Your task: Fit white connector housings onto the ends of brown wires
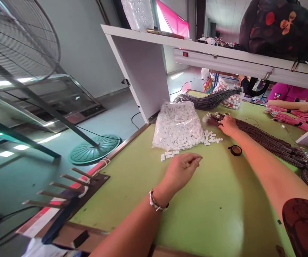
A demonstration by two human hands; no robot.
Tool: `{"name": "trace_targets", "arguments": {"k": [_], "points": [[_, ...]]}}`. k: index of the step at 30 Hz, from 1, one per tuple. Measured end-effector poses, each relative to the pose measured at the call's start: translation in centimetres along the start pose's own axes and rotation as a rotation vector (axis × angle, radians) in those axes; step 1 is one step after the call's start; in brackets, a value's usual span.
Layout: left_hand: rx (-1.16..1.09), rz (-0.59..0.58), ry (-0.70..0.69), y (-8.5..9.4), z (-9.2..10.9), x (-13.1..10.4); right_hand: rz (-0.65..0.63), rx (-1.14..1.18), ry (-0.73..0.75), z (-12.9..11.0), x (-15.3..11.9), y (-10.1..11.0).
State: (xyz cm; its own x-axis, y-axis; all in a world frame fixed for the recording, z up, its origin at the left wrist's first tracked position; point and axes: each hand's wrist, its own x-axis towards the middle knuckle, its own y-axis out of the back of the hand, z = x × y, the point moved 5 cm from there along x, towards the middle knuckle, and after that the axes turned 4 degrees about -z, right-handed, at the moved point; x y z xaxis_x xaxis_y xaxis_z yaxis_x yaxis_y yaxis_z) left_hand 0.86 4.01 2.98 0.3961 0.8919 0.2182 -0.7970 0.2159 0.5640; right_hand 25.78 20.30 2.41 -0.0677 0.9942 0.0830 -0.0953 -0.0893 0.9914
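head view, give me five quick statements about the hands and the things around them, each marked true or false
1. The right hand is at the bundle of brown wires. True.
2. The left hand is inside the clear bag. False: the left hand is outside the clear bag, on the near side of it.
3. Loose white pieces lie beside the clear bag. True.
4. The bracelet is on the right wrist. False: the bracelet is on the left wrist.
5. The fan stands on the green tabletop. False: the fan stands on the floor, beside the green tabletop.
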Motion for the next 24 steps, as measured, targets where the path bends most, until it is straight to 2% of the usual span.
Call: {"name": "trace_targets", "arguments": {"k": [1, 2, 4, 5, 7, 9, 11, 12, 14, 16, 19, 21, 24], "points": [[-0.007, 0.001, -0.003, 0.1, -0.1, 0.0, 0.076, 0.039, -0.012, 0.9, -0.4, 1.1], [-0.019, 0.008, -0.001, 0.2, -0.3, 0.1, 0.206, 0.125, -0.006, 1.8, -1.2, 2.8], [-0.063, 0.037, 0.016, 0.5, -0.5, 0.1, 0.479, 0.355, 0.101, 3.3, -3.9, 6.9], [-0.104, 0.038, 0.025, 0.5, -0.5, 0.1, 0.565, 0.452, 0.177, 3.5, -5.7, 8.9], [-0.243, -0.017, 0.039, -0.1, 0.0, -0.1, 0.648, 0.538, 0.289, 2.9, -10.2, 12.2], [-0.476, -0.136, 0.042, -1.7, 1.4, -0.7, 0.657, 0.471, 0.384, 0.4, -14.9, 13.9], [-0.787, -0.22, 0.048, -3.6, 3.5, -1.6, 0.609, 0.326, 0.425, -2.9, -18.8, 13.5], [-0.952, -0.216, 0.041, -4.6, 4.6, -1.9, 0.565, 0.255, 0.427, -4.5, -20.3, 12.5], [-1.237, -0.096, 0.082, -6.0, 5.9, -2.1, 0.457, 0.172, 0.383, -7.0, -22.1, 9.8], [-1.421, 0.061, 0.203, -7.3, 5.9, -2.0, 0.368, 0.18, 0.362, -8.3, -22.8, 7.2], [-1.56, 0.229, 0.344, -8.2, 5.3, -1.7, 0.269, 0.269, 0.308, -8.0, -22.5, 5.5], [-1.601, 0.257, 0.349, -8.2, 5.3, -1.7, 0.201, 0.366, 0.349, -7.2, -22.2, 5.8], [-1.629, 0.245, 0.294, -7.7, 5.8, -1.8, 0.098, 0.477, 0.49, -5.9, -22.3, 6.9]]}}
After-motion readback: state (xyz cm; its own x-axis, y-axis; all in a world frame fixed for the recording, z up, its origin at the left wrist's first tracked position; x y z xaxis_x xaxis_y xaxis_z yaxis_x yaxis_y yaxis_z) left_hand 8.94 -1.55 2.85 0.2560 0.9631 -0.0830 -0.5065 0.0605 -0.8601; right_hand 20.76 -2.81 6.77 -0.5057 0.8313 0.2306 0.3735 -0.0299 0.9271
